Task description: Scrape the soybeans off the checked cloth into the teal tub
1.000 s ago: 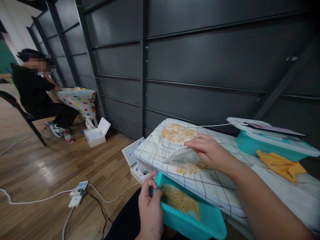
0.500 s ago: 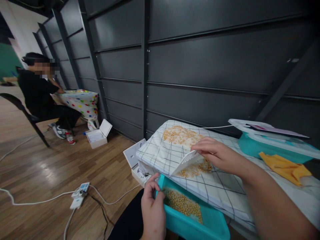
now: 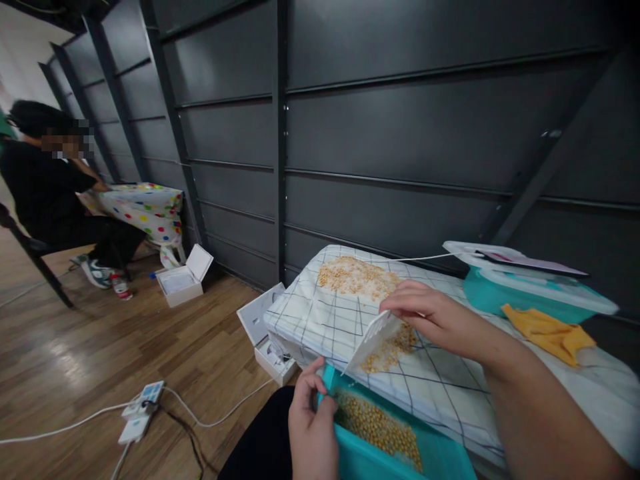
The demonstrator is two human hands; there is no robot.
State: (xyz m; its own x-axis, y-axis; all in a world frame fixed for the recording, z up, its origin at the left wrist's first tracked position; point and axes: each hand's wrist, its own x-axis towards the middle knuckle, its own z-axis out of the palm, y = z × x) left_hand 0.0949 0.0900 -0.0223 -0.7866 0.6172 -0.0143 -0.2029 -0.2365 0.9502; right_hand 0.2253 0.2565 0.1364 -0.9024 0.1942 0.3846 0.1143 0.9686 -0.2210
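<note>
My left hand (image 3: 314, 420) grips the near left rim of a teal plastic box (image 3: 357, 453) held below the table's front edge. Inside it lie yellow soybeans (image 3: 377, 427) mixed with white grains. A thin white slotted scraper (image 3: 373, 341) is pinched in my right hand (image 3: 425, 310). It stands tilted on the checked tablecloth (image 3: 345, 320), its lower edge at the table edge close above the box. Right beside the scraper is a small heap of soybeans (image 3: 390, 350). Farther back spreads a larger pile of soybeans and white grains (image 3: 355, 277).
On the right are a lidded teal box (image 3: 530, 287) and an orange cloth (image 3: 547, 330). A dark panel wall (image 3: 400, 133) runs behind the table. White open boxes (image 3: 183, 283) and a power strip (image 3: 141, 411) lie on the floor. A person (image 3: 45, 187) sits at the far left.
The view has turned slightly right, so most things appear shifted left. The teal box sits a little lower in view. Both hands keep their holds.
</note>
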